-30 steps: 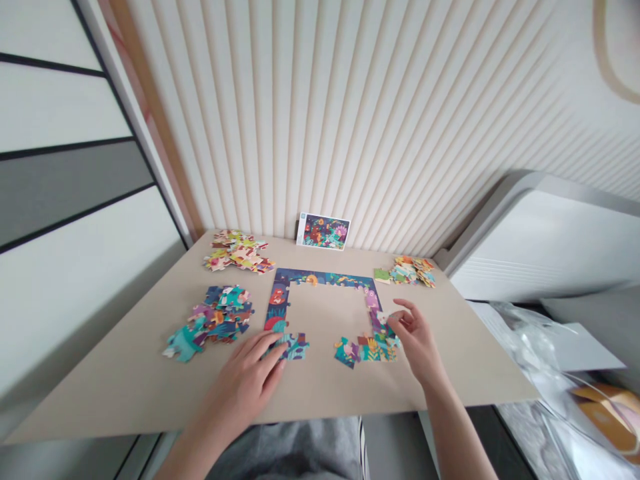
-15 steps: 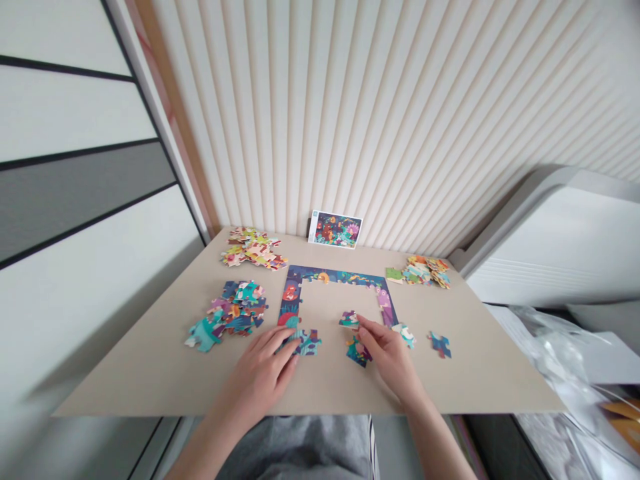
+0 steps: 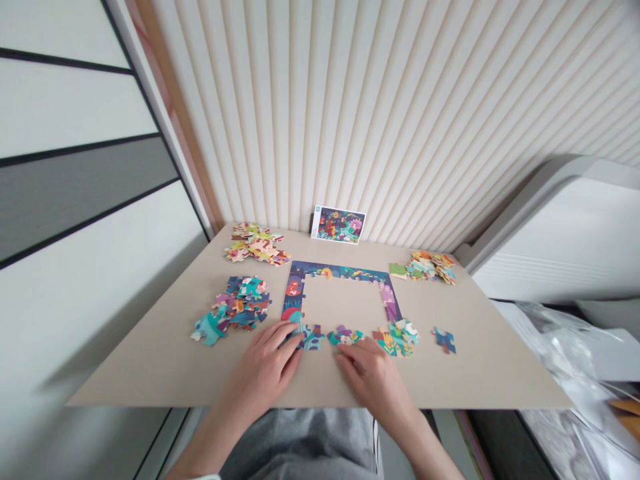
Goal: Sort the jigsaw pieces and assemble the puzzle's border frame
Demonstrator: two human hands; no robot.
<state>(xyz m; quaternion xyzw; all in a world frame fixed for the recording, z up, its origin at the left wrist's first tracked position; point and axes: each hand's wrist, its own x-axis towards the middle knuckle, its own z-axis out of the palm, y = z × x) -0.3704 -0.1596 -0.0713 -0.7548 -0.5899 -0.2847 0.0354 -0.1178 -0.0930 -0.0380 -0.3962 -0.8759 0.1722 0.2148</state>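
A jigsaw frame (image 3: 293,288) of dark blue and purple pieces lies on the table, with a gap along its near side. My left hand (image 3: 267,357) rests with fingers stretched over the near-left corner, touching a blue-teal puzzle section (image 3: 314,338). Right of that section, separated by a small gap, lies a teal and purple puzzle piece (image 3: 344,335). The curled fingers and thumb of my right hand (image 3: 373,373) are on this piece and partly cover it. Beyond them, teal and yellow pieces (image 3: 397,340) form the near-right corner.
A loose blue piece (image 3: 444,340) lies at the right. Piles of pieces sit at the left (image 3: 240,307), back left (image 3: 256,243) and back right (image 3: 427,267). A picture card (image 3: 339,225) leans against the ribbed wall panel (image 3: 300,133). The table's near edge (image 3: 320,407) is close to me.
My right hand has lowered the held piece from inside the frame toward the near side, beside the left section. The near-right corner pieces now show more. My left hand has stayed in place.
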